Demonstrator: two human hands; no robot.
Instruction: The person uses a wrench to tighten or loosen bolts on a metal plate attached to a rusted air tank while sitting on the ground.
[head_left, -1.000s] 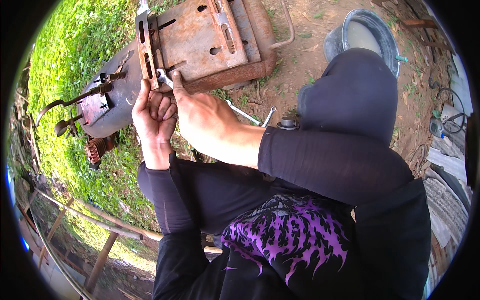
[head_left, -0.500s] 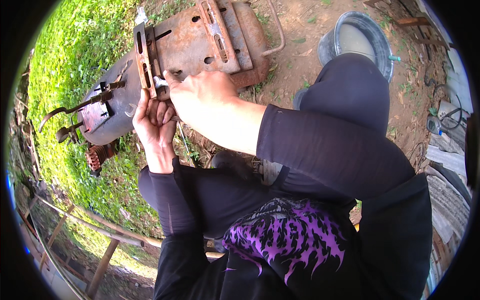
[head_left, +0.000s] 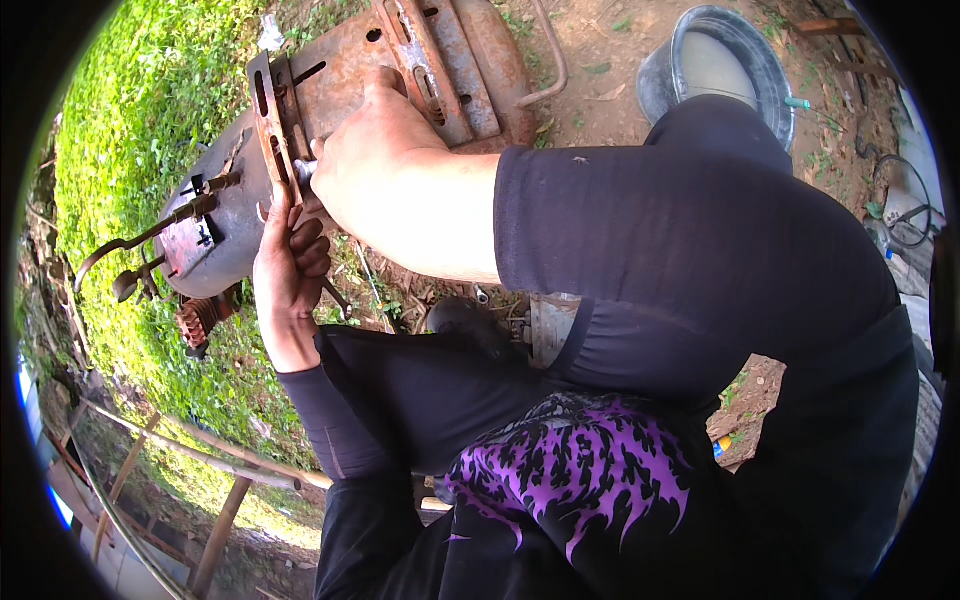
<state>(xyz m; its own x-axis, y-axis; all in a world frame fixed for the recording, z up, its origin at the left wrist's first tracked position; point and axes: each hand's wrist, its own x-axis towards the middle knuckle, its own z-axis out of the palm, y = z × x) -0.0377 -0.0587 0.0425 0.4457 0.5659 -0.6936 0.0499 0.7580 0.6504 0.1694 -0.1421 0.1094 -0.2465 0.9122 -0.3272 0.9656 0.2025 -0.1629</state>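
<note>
Wrenching, I judge: left grip (head_left: 293, 265) clasps slim dark metal wrench (head_left: 337, 298); right grip (head_left: 375, 158), above-right, can't tell its hold. Next needs steady counterforce.

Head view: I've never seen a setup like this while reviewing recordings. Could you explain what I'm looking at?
There is no robot here: a person works with two bare hands. All the pictures come from one wide fisheye camera on the person's head, looking down, so edges bend toward the dark rim.

A rusty metal tank lies on its side over grass and bare soil, with a slotted bracket across its upper side. The left hand is at the bracket's lower end, its fingers curled around a thin metal tool that pokes out below. The right hand reaches over the tank beside a silvery tool end; its grip is hidden. A grey bucket holds cloudy liquid.
</note>
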